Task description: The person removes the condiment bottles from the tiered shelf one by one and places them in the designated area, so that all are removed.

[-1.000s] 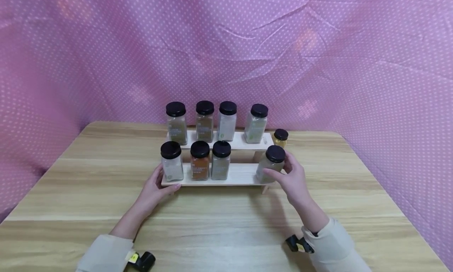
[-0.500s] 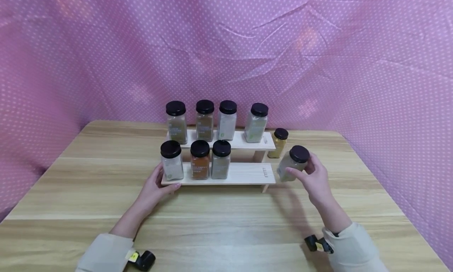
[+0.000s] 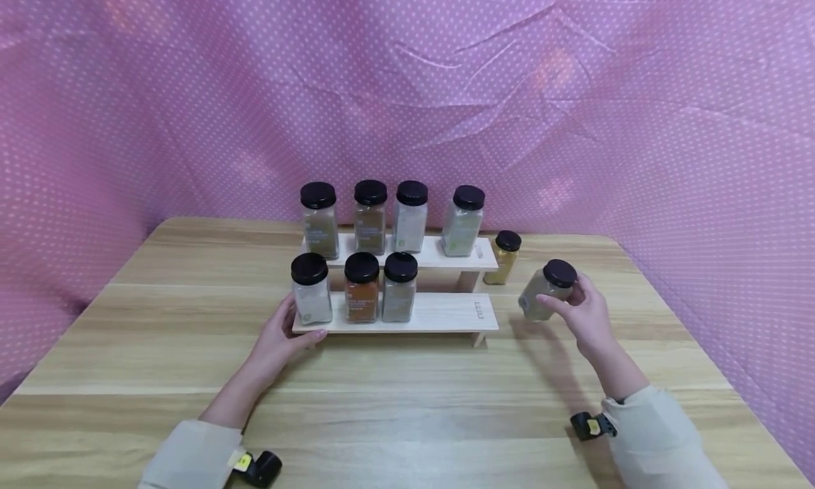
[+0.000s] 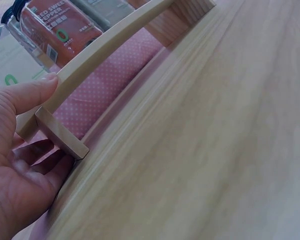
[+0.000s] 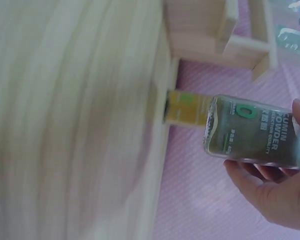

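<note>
A: Nearest first: two pale sleeves (image 3: 662,432), a small black camera (image 3: 584,427) at each wrist. What's the left hand (image 3: 278,344) doing?

B: Gripping the left end of the two-tier wooden rack (image 3: 448,312)! Thumb over the front edge, fingers curled beneath, beside the leg.

A: And the right hand (image 3: 587,315)?

B: Thumb and fingers round the cumin powder jar (image 3: 538,296), and it's tilted, lid leaning right, raised over the tabletop (image 3: 382,418), clear of the rack's right end.

A: Front tier, go!

B: Three upright jars bunched left: white jar (image 3: 313,303), red pepper jar (image 3: 361,303), greyish jar (image 3: 398,303), those last two close together. Bare wood to their right.

A: Further back?

B: A yellow jar (image 3: 501,268) on the table, just beside the back tier, which carries four more jars (image 3: 320,234), black-lidded, the rightmost set apart. Beyond it all, pink dotted cloth (image 3: 407,93).
</note>
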Tool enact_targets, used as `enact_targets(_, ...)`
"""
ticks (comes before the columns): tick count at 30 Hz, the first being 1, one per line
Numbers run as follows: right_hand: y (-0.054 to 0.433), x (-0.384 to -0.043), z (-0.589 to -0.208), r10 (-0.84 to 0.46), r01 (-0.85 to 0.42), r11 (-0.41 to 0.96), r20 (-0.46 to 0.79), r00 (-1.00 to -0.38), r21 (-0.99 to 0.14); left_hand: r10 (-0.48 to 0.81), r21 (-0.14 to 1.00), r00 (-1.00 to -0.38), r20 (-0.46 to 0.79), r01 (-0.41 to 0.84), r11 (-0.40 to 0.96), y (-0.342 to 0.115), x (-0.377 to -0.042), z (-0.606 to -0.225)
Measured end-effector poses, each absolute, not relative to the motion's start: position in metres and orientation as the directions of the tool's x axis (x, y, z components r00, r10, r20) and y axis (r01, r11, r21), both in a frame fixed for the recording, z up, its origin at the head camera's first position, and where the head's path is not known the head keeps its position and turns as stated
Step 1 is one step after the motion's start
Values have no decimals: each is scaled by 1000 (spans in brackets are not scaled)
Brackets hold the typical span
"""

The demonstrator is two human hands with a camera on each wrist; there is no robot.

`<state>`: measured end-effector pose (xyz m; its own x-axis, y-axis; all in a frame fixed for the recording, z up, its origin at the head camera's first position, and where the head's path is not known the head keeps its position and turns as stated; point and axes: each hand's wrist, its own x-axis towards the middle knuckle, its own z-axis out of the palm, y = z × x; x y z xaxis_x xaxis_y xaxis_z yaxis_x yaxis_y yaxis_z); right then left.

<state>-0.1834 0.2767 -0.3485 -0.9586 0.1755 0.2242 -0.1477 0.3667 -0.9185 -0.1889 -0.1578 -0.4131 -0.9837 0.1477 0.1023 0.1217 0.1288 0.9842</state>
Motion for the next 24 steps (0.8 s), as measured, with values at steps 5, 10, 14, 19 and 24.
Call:
enact_targets(5, 285, -193, -349, 177, -118, 405, 204, -963, -907, 146, 985, -985, 94, 114, 130, -157, -189, -413)
enact_targets(10, 289, -206, -350, 168, -102, 404, 183, -969, -909, 143, 986, -986, 91, 110, 128, -157, -189, -413)
enact_targets(14, 293, -217, -353, 163, -92, 388, 167, -972, -917, 143, 986, -985, 92, 110, 125, -157, -189, -413)
enact_targets(19, 295, -229, -357, 175, -69, 381, 145, -974, -922, 141, 986, -986, 85, 104, 134, -157, -188, -413)
enact_targets(24, 296, -239, -360, 200, -49, 385, 135, -970, -922, 143, 986, -987, 76, 96, 136, -157, -188, -413)
